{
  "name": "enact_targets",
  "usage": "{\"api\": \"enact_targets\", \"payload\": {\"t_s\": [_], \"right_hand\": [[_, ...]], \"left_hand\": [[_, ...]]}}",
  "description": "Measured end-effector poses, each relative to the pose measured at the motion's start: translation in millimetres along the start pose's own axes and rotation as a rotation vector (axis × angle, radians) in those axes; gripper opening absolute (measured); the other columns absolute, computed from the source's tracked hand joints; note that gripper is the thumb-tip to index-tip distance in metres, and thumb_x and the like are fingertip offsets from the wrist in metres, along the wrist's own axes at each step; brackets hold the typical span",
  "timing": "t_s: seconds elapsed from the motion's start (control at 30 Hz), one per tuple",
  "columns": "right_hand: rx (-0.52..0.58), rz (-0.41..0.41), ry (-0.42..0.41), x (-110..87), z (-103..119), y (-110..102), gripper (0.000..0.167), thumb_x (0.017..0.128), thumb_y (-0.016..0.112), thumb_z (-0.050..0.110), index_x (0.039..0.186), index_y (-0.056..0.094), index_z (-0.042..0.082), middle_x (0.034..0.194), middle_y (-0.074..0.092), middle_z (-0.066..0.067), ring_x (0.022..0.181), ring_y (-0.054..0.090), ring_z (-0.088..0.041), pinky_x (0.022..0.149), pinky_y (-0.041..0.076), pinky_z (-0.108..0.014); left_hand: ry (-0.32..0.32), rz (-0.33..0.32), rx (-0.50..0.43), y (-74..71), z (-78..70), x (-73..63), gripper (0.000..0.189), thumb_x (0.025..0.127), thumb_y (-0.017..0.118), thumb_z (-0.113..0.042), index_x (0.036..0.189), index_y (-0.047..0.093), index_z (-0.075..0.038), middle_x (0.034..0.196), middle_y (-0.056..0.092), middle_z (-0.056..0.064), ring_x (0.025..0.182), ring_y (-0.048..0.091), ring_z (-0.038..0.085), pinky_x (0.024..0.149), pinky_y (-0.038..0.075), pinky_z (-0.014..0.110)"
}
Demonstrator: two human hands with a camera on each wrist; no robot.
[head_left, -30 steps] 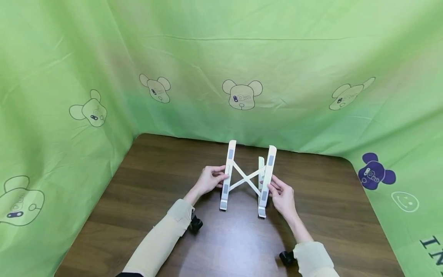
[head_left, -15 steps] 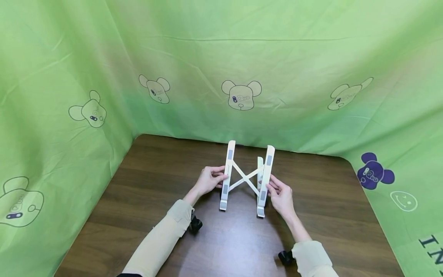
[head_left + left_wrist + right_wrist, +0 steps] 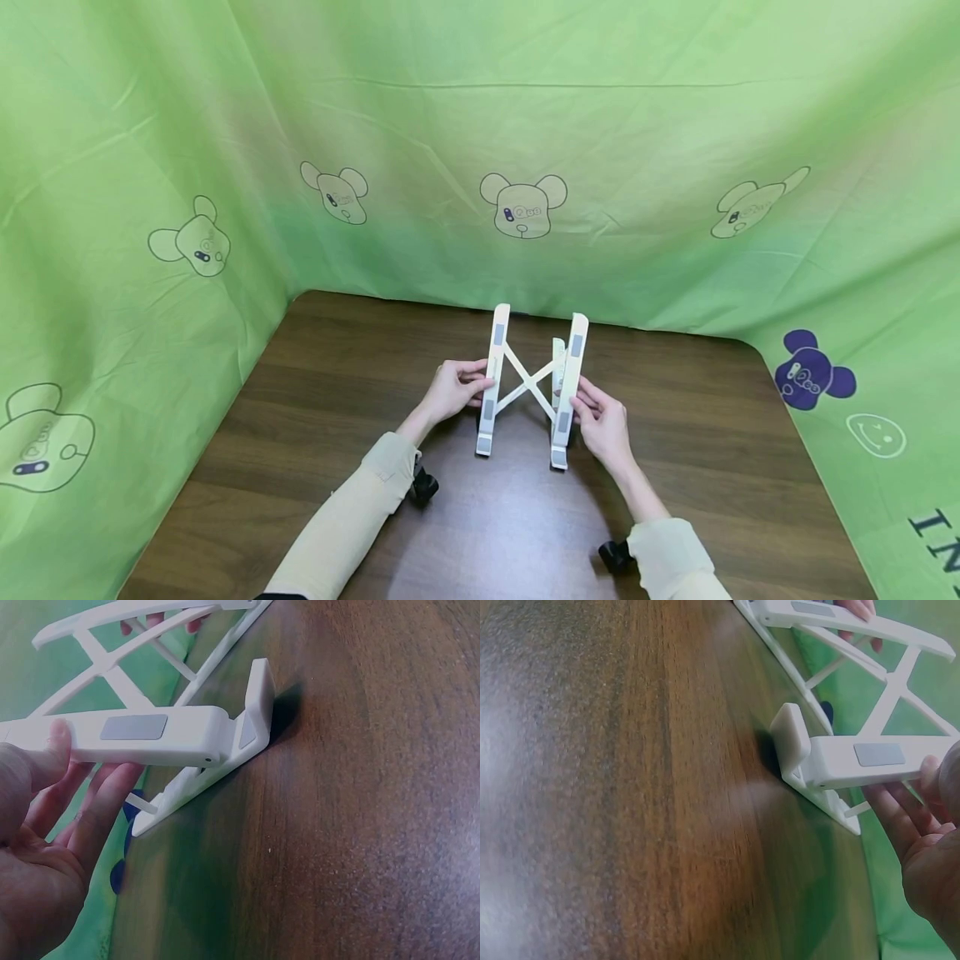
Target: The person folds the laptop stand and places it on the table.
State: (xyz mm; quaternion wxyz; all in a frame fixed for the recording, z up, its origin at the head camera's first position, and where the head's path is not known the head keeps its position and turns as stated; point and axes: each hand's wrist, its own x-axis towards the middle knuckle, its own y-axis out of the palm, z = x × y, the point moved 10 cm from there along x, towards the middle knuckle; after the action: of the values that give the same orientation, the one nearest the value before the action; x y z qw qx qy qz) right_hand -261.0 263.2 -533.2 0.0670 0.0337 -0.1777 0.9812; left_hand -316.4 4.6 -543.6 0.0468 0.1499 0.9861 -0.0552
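A white folding stand (image 3: 530, 383) stands on the brown surface (image 3: 337, 350), near the middle of its far edge and well apart from both far corners. The person's left hand (image 3: 450, 392) pinches the left rail (image 3: 498, 357), with the thumb on its upper side and fingers below. The right hand (image 3: 606, 425) pinches the right rail (image 3: 572, 367) in the same manner, from the outer side. Between the rails, the cross bars (image 3: 517, 363) make an open X, so the stand is neither folded flat nor closed together.

From the left wrist view I see that the left rail is lifted above its base leg (image 3: 169, 796), and at the end toward the person an upright lip (image 3: 259, 694) rises. The right wrist view shows a similar lip on the right rail. Around the surface hangs a green cloth (image 3: 420, 125).

In my judgement, the step in hand is to set the distance between the two rails. The next move, I think, calls for gentle and equal force from both hands, so that the rails remain parallel and the cross bars do not twist. Whether the joints are stiff, I cannot tell.
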Motion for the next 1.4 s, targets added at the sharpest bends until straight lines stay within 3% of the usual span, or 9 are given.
{"api": "enact_targets", "payload": {"t_s": [0.13,0.27,0.37,0.5,0.57,0.73,0.9,1.13,1.4], "right_hand": [[0.004,0.009,-0.002,0.9,0.7,2.5,0.048,0.105,0.061,-0.012,0.152,0.053,-0.015,0.134,0.066,-0.043,0.086,0.063,0.022,0.076,0.065,-0.016],[0.031,0.000,-0.072,0.5,2.5,3.1,0.047,0.103,0.063,-0.011,0.148,0.054,-0.018,0.129,0.066,-0.045,0.089,0.069,0.014,0.074,0.067,-0.019],[0.074,-0.013,-0.143,0.8,0.1,1.6,0.045,0.102,0.066,-0.008,0.145,0.058,-0.017,0.123,0.069,-0.044,0.091,0.072,0.010,0.070,0.066,-0.018],[0.069,-0.011,-0.111,-0.3,-0.8,3.0,0.045,0.102,0.065,-0.009,0.146,0.057,-0.016,0.125,0.070,-0.043,0.092,0.070,0.012,0.071,0.065,-0.016],[0.018,-0.013,-0.059,-1.8,1.6,4.4,0.046,0.103,0.062,-0.013,0.148,0.055,-0.018,0.127,0.067,-0.045,0.091,0.067,0.014,0.073,0.065,-0.016],[-0.013,-0.021,-0.019,-0.3,0.6,4.0,0.045,0.105,0.061,-0.012,0.149,0.054,-0.017,0.129,0.067,-0.044,0.089,0.065,0.017,0.074,0.065,-0.015],[0.007,-0.015,-0.017,-0.8,1.5,5.9,0.047,0.104,0.061,-0.013,0.150,0.053,-0.017,0.129,0.068,-0.044,0.085,0.063,0.022,0.073,0.063,-0.012],[0.032,0.008,-0.038,-2.3,4.3,11.8,0.047,0.103,0.063,-0.014,0.149,0.054,-0.018,0.130,0.067,-0.045,0.087,0.064,0.020,0.075,0.067,-0.019],[-0.003,0.002,-0.053,-0.1,7.0,14.3,0.046,0.104,0.066,-0.010,0.148,0.055,-0.017,0.131,0.068,-0.042,0.089,0.064,0.018,0.075,0.066,-0.018]], "left_hand": [[-0.001,0.003,0.001,-0.5,-0.5,0.2,0.047,0.102,0.075,0.000,0.148,0.064,0.005,0.123,0.076,0.033,0.087,0.083,0.028,0.076,0.071,0.037],[0.003,0.000,0.003,-0.4,-1.9,-0.4,0.047,0.102,0.075,0.000,0.148,0.063,0.006,0.123,0.076,0.033,0.088,0.084,0.031,0.076,0.071,0.037],[0.000,0.000,0.001,0.2,-1.8,-1.5,0.048,0.102,0.075,0.000,0.148,0.063,0.006,0.123,0.076,0.033,0.085,0.083,0.025,0.076,0.071,0.036],[-0.003,0.003,0.001,1.0,-0.9,-2.7,0.048,0.102,0.075,0.001,0.148,0.063,0.006,0.121,0.077,0.033,0.082,0.081,0.019,0.075,0.071,0.036],[-0.001,0.003,0.003,1.0,-1.1,-3.2,0.047,0.102,0.074,0.001,0.148,0.063,0.006,0.121,0.077,0.032,0.081,0.081,0.019,0.074,0.071,0.036],[-0.005,-0.001,0.006,0.5,-1.9,-2.6,0.048,0.102,0.075,0.001,0.148,0.063,0.005,0.122,0.077,0.032,0.083,0.081,0.021,0.076,0.071,0.037],[-0.006,-0.004,0.008,0.1,-2.8,-1.9,0.048,0.102,0.075,0.001,0.148,0.063,0.005,0.122,0.077,0.032,0.086,0.082,0.025,0.077,0.071,0.038],[0.003,-0.009,0.009,0.1,-4.1,-2.7,0.048,0.102,0.075,0.001,0.148,0.063,0.006,0.121,0.077,0.033,0.084,0.082,0.022,0.075,0.071,0.037],[0.007,-0.008,0.012,0.1,-4.1,-2.2,0.048,0.102,0.075,0.001,0.148,0.063,0.006,0.121,0.077,0.033,0.087,0.083,0.028,0.076,0.071,0.038]]}}
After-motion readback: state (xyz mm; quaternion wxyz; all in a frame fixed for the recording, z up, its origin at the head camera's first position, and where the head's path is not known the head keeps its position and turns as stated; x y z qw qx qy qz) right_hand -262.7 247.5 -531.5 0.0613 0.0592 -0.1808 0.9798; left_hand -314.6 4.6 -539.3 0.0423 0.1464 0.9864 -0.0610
